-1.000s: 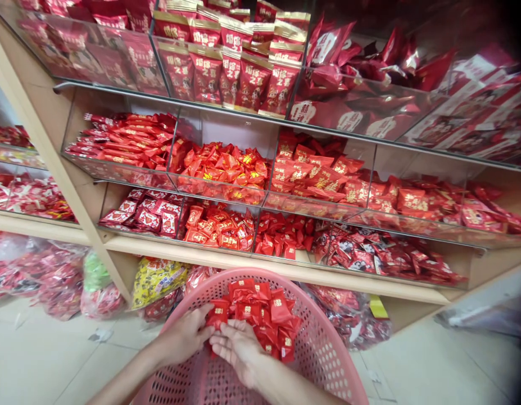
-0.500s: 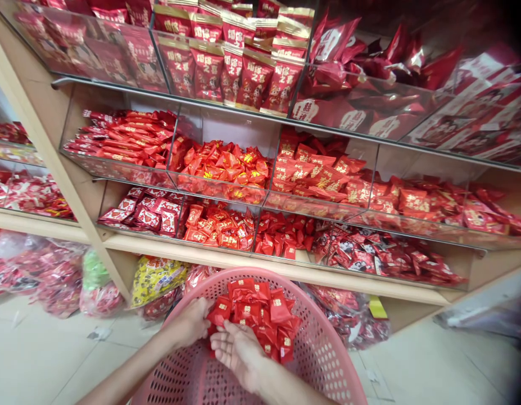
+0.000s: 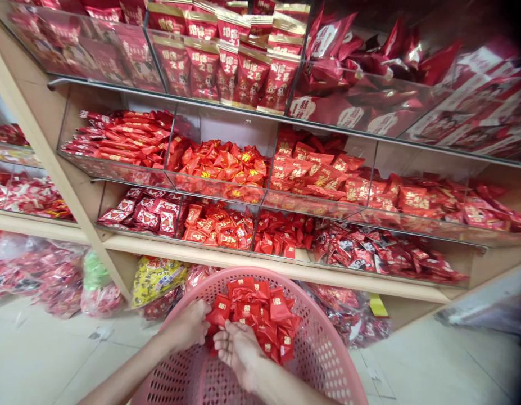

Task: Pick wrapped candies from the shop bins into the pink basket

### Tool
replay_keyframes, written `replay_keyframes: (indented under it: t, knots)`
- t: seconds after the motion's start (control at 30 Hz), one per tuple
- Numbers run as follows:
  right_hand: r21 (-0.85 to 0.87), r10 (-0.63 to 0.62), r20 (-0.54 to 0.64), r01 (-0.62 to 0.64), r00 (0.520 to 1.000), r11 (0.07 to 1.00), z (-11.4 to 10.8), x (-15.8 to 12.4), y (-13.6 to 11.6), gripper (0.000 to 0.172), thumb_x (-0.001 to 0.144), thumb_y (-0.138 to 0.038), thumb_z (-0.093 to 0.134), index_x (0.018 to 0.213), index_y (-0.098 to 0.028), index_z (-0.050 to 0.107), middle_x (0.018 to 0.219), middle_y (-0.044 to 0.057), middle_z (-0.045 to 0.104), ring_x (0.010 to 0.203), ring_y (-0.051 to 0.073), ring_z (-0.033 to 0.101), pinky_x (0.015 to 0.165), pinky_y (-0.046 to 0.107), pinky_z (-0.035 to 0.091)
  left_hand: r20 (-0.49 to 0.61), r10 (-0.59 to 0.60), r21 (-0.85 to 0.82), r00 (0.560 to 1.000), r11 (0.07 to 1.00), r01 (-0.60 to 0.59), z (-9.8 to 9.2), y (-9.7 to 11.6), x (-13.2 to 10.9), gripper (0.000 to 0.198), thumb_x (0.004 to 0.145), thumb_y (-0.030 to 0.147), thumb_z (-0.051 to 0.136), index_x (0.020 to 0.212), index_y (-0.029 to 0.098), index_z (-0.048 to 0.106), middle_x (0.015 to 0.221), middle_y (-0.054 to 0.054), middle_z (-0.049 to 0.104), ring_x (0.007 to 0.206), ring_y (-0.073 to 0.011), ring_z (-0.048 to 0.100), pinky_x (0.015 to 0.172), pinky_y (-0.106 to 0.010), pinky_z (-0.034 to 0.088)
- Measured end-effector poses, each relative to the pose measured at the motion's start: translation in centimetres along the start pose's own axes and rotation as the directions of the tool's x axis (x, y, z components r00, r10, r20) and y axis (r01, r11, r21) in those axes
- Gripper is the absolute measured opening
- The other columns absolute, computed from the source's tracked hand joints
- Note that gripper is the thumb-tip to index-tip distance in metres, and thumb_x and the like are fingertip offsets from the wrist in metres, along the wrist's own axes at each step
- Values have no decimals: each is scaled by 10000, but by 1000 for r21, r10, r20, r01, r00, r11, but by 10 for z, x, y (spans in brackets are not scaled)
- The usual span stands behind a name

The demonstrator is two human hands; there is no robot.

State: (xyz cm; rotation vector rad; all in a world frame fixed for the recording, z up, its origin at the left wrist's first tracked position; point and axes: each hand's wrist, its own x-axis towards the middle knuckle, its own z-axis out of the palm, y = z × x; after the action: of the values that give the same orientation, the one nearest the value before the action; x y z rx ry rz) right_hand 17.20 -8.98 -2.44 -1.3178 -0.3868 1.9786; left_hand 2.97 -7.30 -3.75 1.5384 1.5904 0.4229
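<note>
A pink perforated plastic basket (image 3: 327,323) stands below the shelves, holding a heap of small red candy packets (image 3: 264,309) with gold print. Inside its left part is my left hand (image 3: 193,325), fingers curled in against a red packet (image 3: 220,309) at the heap's left edge; its fingertips are partly hidden. My right hand (image 3: 240,350) is close beside it, palm turned to the left, with loosely bent fingers and nothing visible in the palm. Its thumb and fingertips touch the near edge of the heap.
A wooden shelf unit (image 3: 209,256) with clear dividers holds several compartments of red packets (image 3: 224,166). Below it lie plastic bags of sweets, including a yellow bag (image 3: 157,279) and a green bag (image 3: 95,270). Pale floor tiles (image 3: 445,365) show on both sides.
My right hand's fingers have curled in a little and shifted slightly right. The left hand has moved very little. The heap looks the same.
</note>
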Motion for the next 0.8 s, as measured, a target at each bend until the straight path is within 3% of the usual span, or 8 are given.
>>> replay_keyframes:
  t: [0.23,0.37,0.8]
  knots:
    - [-22,-87,-74,85,994,996,-5,1,-3,189,836,-217,513,669,-177,435,476,-7,607,388,63,532,383,132,372,21,55,71,998,996,-57,7,-5,10,85,695,154,407,697,196,333,487,71,433,413,-114,521,366,-182,313]
    - [-22,-119,-84,118,989,993,-5,5,-3,210,789,-231,579,631,-170,455,464,-8,602,381,66,536,368,133,370,29,5,104,1000,995,-8,6,2,10,85,684,195,455,668,186,372,468,66,433,430,-122,536,382,-187,326]
    - [-92,-50,-58,45,997,995,-14,-14,-6,280,913,-222,321,732,-129,514,500,23,612,384,63,545,381,136,364,11,17,315,1000,949,-19,-5,31,10,85,665,156,437,625,185,367,439,46,450,430,-127,536,384,-197,300]
